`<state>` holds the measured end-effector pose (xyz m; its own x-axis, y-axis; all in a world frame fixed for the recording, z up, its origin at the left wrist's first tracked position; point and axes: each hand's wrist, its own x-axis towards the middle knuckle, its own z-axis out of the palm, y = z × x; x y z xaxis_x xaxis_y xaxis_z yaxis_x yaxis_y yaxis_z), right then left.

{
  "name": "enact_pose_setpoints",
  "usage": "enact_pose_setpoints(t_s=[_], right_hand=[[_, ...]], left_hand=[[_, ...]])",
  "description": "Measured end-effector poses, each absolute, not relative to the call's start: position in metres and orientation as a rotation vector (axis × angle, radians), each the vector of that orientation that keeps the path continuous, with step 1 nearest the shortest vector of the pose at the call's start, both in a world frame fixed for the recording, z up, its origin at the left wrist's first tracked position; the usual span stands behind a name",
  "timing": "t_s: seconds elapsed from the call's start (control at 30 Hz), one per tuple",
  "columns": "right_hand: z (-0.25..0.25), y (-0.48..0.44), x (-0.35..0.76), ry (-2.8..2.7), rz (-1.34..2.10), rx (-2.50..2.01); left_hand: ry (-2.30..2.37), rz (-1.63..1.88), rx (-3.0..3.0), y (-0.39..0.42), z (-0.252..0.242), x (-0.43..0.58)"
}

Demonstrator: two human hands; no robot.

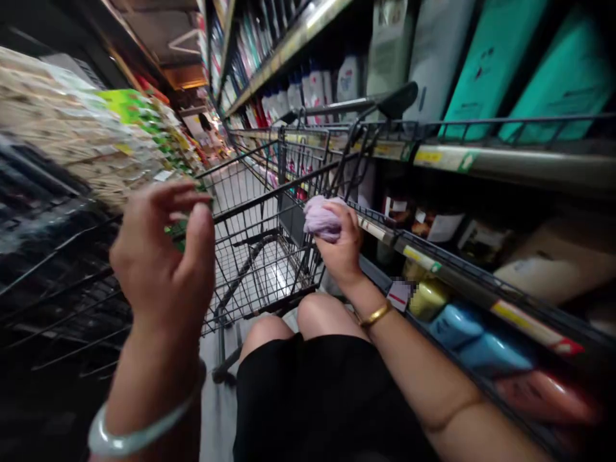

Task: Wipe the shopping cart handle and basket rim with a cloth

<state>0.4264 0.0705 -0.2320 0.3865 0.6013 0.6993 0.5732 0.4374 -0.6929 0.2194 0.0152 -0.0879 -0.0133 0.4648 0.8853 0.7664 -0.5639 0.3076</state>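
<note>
My right hand (342, 240) is closed around a bunched lilac cloth (321, 217), in front of the side of a black wire shopping cart (250, 218). On the left, my left hand (166, 247) is raised with its fingers curved and the thumb apart from them. Nothing shows between its thumb and fingers. Behind both hands stands the cart, its handle (397, 99) at the upper right beside the shelf.
On the right, shelves (520, 160) hold teal bottles (500, 58), with blue bottles (495, 346) and a red one (548, 394) lower down. Stacked packages (67, 122) line the left. My knees (327, 314) are below the cart.
</note>
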Motion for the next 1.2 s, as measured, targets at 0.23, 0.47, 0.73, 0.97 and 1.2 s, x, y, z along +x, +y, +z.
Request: enact_pose_setpoints(t_s=[0.23,0.47,0.73,0.97,1.2], right_hand=[[-0.319,0.054,0.388,-1.847,0.084,-1.352],[-0.272,0.046,0.378,-1.722,0.154,-1.239],[-0.307,0.048,0.352,-2.005,0.181,-1.381],[-0.297,0.044,0.335,-1.972,0.206,-1.287],[-0.300,0.039,0.321,-2.099,0.122,-1.274]], left_hand=[[-1.589,-0.812,-1.972,0.111,-0.085,0.227],[-1.688,-0.744,-1.764,0.123,-0.111,0.233],[-1.803,-0.924,-1.770,0.135,-0.112,0.227],[-1.751,-0.928,-1.786,0.122,-0.111,0.223],[-1.661,-0.649,-1.748,0.100,-0.108,0.223]])
